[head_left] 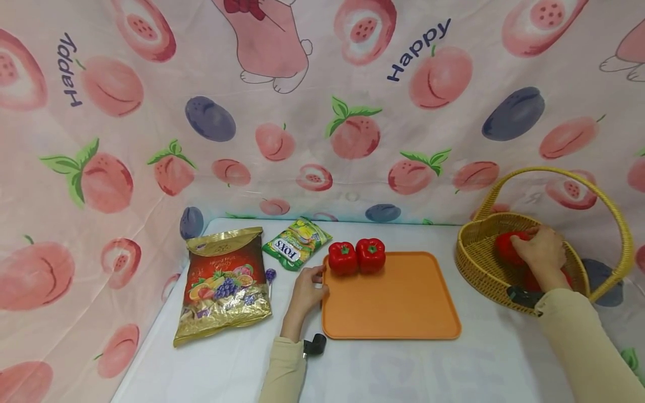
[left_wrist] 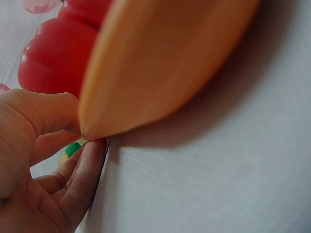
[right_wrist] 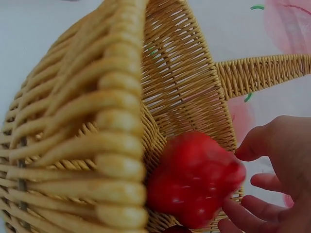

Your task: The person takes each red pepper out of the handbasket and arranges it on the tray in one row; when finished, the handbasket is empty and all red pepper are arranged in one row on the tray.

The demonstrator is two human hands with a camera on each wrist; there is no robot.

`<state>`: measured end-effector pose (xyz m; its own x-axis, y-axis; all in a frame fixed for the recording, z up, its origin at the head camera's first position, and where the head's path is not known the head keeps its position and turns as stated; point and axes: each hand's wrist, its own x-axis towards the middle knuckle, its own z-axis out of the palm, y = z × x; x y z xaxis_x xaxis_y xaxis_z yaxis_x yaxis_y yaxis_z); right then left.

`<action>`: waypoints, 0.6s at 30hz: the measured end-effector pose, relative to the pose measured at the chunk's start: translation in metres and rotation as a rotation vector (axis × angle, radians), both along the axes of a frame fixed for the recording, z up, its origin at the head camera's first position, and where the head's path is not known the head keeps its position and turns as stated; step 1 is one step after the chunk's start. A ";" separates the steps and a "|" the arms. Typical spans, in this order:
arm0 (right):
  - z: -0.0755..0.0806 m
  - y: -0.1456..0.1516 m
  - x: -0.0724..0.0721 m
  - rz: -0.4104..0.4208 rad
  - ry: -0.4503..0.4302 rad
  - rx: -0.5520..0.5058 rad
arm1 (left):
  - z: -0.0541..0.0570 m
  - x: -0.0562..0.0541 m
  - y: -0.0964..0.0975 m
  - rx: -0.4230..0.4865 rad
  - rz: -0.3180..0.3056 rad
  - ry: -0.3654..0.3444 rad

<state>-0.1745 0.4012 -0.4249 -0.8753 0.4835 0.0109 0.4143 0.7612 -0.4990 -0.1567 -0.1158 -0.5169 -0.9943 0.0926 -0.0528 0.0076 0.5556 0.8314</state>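
Red pepper [head_left: 506,248] gripped by the right hand [head_left: 541,252] inside the basket [head_left: 473,263], right of frame.
Tray [head_left: 393,313] corner is pinched by the left hand [head_left: 307,291]; if jerked, both peppers [head_left: 356,256] could get rolled off.

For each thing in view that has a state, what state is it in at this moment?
Orange tray: flat on table, left hand pinches its left edge.
Two red peppers: side by side on the tray's back left corner.
Wicker basket: holds a red pepper, right hand gripping it.
Candy bags: lying unopened.
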 end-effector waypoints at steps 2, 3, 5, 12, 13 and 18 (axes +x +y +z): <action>0.000 0.001 0.000 0.002 -0.012 -0.009 | 0.000 0.000 0.000 0.001 0.000 0.002; 0.000 0.001 0.000 0.005 -0.020 -0.011 | 0.000 0.000 0.000 0.001 0.001 0.003; 0.000 0.001 -0.001 0.010 -0.036 -0.011 | 0.000 0.000 0.000 0.001 0.002 0.005; 0.002 0.002 0.000 0.066 -0.091 -0.018 | 0.001 0.001 -0.001 0.001 -0.014 0.038; 0.002 0.002 0.001 0.079 -0.098 -0.023 | 0.001 0.001 -0.001 0.000 -0.017 0.043; 0.001 0.002 0.002 0.148 -0.117 -0.041 | 0.002 0.001 -0.001 -0.003 -0.018 0.047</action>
